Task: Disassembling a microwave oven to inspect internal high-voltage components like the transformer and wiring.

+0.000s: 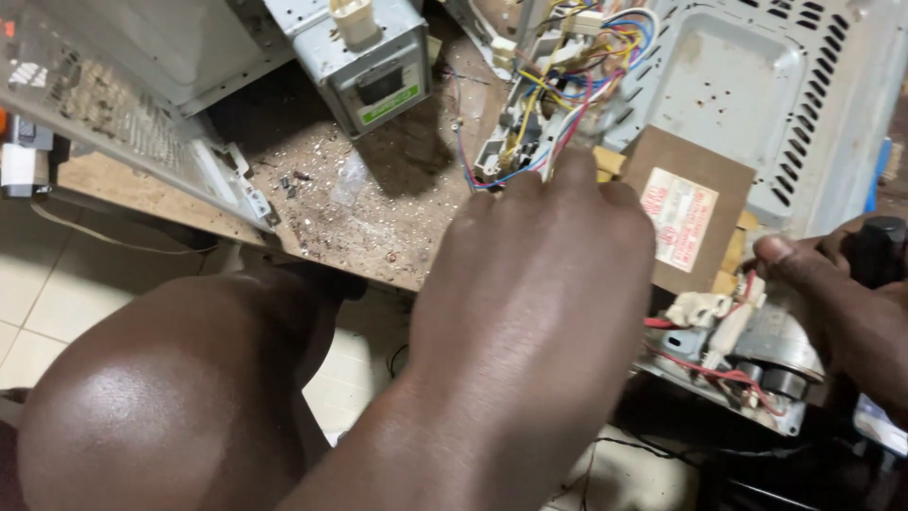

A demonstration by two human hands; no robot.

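My left hand (539,274) reaches forward over the bench edge, fingers bent down onto a bundle of coloured wires (558,85) and the white connector board (501,151) of an opened appliance; what the fingertips grip is hidden. My right hand (832,284) at the right edge is closed around a black tool handle (878,248), thumb stretched toward a brown insulating card with a red-printed label (686,213). Below it sits a metal transformer part with red wires and white connectors (733,355).
A dismantled grey metal appliance casing (757,85) with vent slots lies at the back right. A boxy metal component with a green label (364,57) stands on the dirty wooden bench (369,208). A perforated metal panel (123,114) hangs at left. My knee (161,397) is above tiled floor (47,284).
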